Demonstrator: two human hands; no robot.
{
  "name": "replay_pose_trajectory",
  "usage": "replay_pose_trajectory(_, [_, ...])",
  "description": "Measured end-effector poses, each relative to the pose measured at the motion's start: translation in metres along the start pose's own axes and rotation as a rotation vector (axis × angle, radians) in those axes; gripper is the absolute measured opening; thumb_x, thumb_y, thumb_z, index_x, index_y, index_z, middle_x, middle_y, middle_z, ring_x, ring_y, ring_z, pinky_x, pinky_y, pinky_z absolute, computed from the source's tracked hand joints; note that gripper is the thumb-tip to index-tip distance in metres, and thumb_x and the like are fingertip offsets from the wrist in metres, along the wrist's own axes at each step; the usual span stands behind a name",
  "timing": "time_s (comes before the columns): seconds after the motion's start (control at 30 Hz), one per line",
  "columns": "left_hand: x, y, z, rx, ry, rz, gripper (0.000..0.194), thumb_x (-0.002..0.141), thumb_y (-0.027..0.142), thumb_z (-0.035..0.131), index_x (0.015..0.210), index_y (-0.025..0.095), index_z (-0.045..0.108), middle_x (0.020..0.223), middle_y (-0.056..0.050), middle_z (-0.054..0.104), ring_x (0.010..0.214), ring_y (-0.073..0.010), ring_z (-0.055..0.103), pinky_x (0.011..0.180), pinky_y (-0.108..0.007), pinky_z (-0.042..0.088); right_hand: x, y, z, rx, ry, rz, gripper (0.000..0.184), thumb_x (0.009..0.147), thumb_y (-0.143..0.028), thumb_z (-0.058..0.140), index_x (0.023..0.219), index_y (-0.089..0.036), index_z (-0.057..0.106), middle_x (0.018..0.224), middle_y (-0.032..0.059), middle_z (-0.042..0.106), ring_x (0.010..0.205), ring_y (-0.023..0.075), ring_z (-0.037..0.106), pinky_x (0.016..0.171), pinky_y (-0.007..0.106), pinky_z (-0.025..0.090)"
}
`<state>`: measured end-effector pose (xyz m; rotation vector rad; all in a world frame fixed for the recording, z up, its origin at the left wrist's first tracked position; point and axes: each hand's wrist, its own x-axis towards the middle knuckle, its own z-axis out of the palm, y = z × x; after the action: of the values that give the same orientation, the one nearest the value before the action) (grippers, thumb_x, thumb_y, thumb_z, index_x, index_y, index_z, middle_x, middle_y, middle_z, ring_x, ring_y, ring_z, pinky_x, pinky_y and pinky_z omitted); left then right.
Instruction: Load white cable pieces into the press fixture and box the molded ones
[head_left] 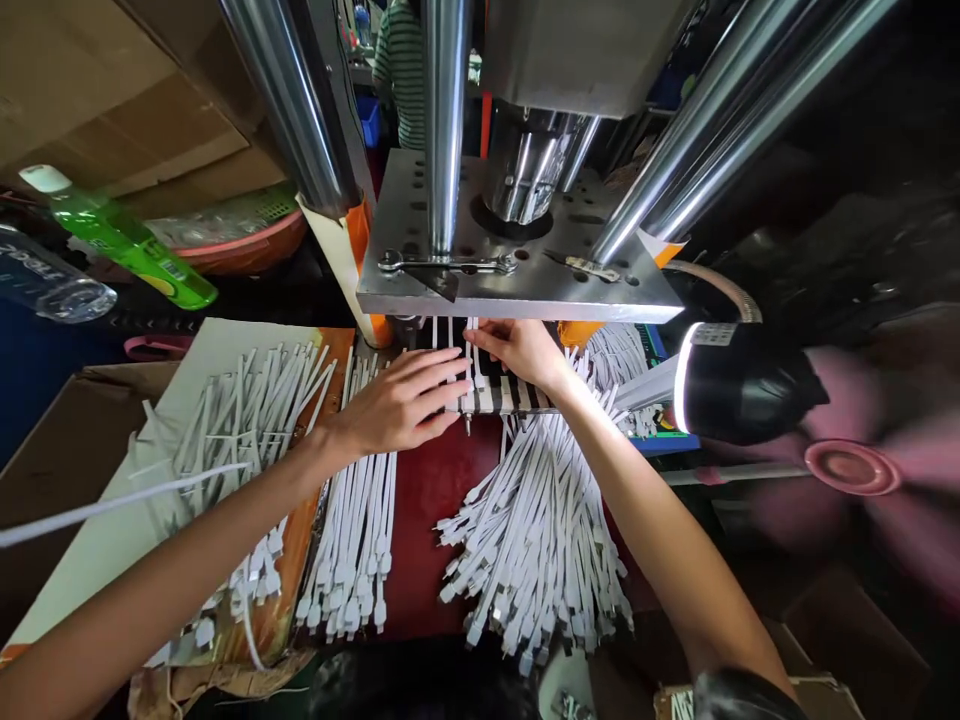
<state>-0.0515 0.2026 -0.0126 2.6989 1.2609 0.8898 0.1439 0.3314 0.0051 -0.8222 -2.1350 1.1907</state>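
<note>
Under the steel plate of a press, white cables (478, 370) lie in a slotted fixture (517, 395). My left hand (409, 400) is at the fixture's left side, fingers stretched out flat with the tips beside the cables. Whether the tips press on a cable I cannot tell. From the right, my right hand (521, 350) reaches in, with thumb and forefinger pinched on one white cable just below the plate's edge. A big pile of white cables with connector ends (547, 530) hangs in front of the fixture; a narrower bundle (356, 520) lies left of it.
The press plate (517, 300) is low over my hands, with a wrench (450, 263) on it. More cables (240, 410) cover a board at left. At right are a lit lamp (720, 380) and a spinning pink fan (855, 467). A green bottle (124, 240) is upper left.
</note>
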Motion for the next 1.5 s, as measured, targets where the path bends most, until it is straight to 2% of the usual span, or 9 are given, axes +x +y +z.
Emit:
replay_pose_trajectory(0.2, [0.005, 0.005, 0.0, 0.098, -0.155, -0.028, 0.036, 0.1, 0.02, 0.053, 0.134, 0.014, 0.064, 0.149, -0.017, 0.061, 0.146, -0.0312, 0.049, 0.121, -0.059, 0.039, -0.004, 0.001, -0.002, -0.003, 0.096, 0.049, 0.043, 0.089, -0.06, 0.068, 0.08, -0.018, 0.06, 0.068, -0.0023, 0.059, 0.048, 0.0075, 0.046, 0.043, 0.022, 0.036])
replay_pose_trajectory(0.43, [0.011, 0.031, 0.007, 0.174, -0.138, -0.108, 0.044, 0.099, 0.034, 0.059, 0.139, 0.015, 0.061, 0.145, -0.02, 0.062, 0.144, -0.0392, 0.049, 0.119, -0.064, 0.037, -0.005, 0.009, -0.003, 0.045, 0.07, 0.066, 0.032, 0.091, -0.046, 0.071, 0.082, -0.017, 0.06, 0.071, -0.0009, 0.063, 0.05, 0.0081, 0.052, 0.048, 0.021, 0.043])
replay_pose_trajectory(0.57, [0.013, 0.051, 0.016, 0.261, -0.12, -0.238, 0.043, 0.103, 0.033, 0.052, 0.139, 0.011, 0.061, 0.148, -0.023, 0.059, 0.145, -0.0404, 0.048, 0.121, -0.065, 0.032, -0.026, -0.005, -0.002, -0.292, 0.283, 0.058, 0.015, 0.096, -0.029, 0.065, 0.093, -0.015, 0.067, 0.085, 0.0053, 0.068, 0.062, 0.0136, 0.059, 0.064, 0.029, 0.052])
replay_pose_trajectory(0.7, [0.017, 0.061, 0.021, 0.243, -0.123, -0.298, 0.055, 0.102, 0.042, 0.051, 0.144, 0.006, 0.056, 0.156, -0.028, 0.05, 0.151, -0.0423, 0.039, 0.124, -0.067, 0.023, -0.063, -0.03, 0.001, -0.721, 0.094, -0.04, 0.036, 0.096, -0.009, 0.048, 0.121, -0.016, 0.072, 0.108, 0.0127, 0.063, 0.092, 0.0223, 0.063, 0.085, 0.036, 0.054])
replay_pose_trajectory(0.87, [0.04, 0.038, 0.015, 0.219, -0.133, -0.365, 0.057, 0.105, 0.034, 0.039, 0.15, 0.002, 0.048, 0.158, -0.026, 0.048, 0.152, -0.0384, 0.038, 0.126, -0.065, 0.018, -0.045, -0.038, 0.013, -1.036, -0.024, 0.137, 0.047, 0.101, -0.011, 0.04, 0.145, -0.013, 0.056, 0.12, 0.0207, 0.062, 0.097, 0.0297, 0.064, 0.08, 0.039, 0.052])
replay_pose_trajectory(1.1, [0.075, -0.009, 0.017, 0.284, -0.21, -0.435, 0.042, 0.1, 0.026, 0.037, 0.122, 0.003, 0.064, 0.127, -0.029, 0.069, 0.123, -0.0407, 0.065, 0.102, -0.057, 0.05, 0.006, -0.016, 0.008, -1.036, 0.043, 0.106, 0.036, 0.104, -0.012, 0.036, 0.126, -0.01, 0.065, 0.118, 0.019, 0.071, 0.103, 0.0277, 0.064, 0.087, 0.036, 0.049])
replay_pose_trajectory(1.3, [0.095, -0.028, 0.01, 0.258, -0.201, -0.44, 0.038, 0.101, 0.025, 0.039, 0.105, 0.009, 0.073, 0.105, -0.022, 0.078, 0.105, -0.0344, 0.074, 0.098, -0.047, 0.054, 0.027, -0.016, -0.003, -1.02, 0.083, 0.105, 0.029, 0.104, -0.011, 0.04, 0.112, -0.003, 0.067, 0.105, 0.0195, 0.073, 0.104, 0.0236, 0.063, 0.089, 0.034, 0.048])
replay_pose_trajectory(1.4, [0.07, -0.005, -0.009, 0.235, -0.173, -0.407, 0.043, 0.104, 0.027, 0.037, 0.129, 0.008, 0.065, 0.13, -0.021, 0.072, 0.123, -0.0316, 0.067, 0.11, -0.048, 0.048, -0.008, -0.034, 0.012, -0.978, 0.134, 0.089, 0.027, 0.103, -0.01, 0.041, 0.115, -0.01, 0.065, 0.103, 0.0143, 0.071, 0.099, 0.0229, 0.064, 0.084, 0.034, 0.05])
replay_pose_trajectory(1.5, [0.004, 0.048, -0.036, 0.111, -0.078, -0.377, 0.045, 0.103, 0.032, 0.044, 0.141, 0.011, 0.059, 0.148, -0.016, 0.062, 0.14, -0.0294, 0.054, 0.123, -0.052, 0.033, -0.088, -0.062, 0.064, -0.814, 0.136, 0.076, 0.023, 0.102, -0.01, 0.043, 0.111, -0.014, 0.063, 0.1, 0.0125, 0.069, 0.082, 0.0197, 0.065, 0.065, 0.029, 0.05])
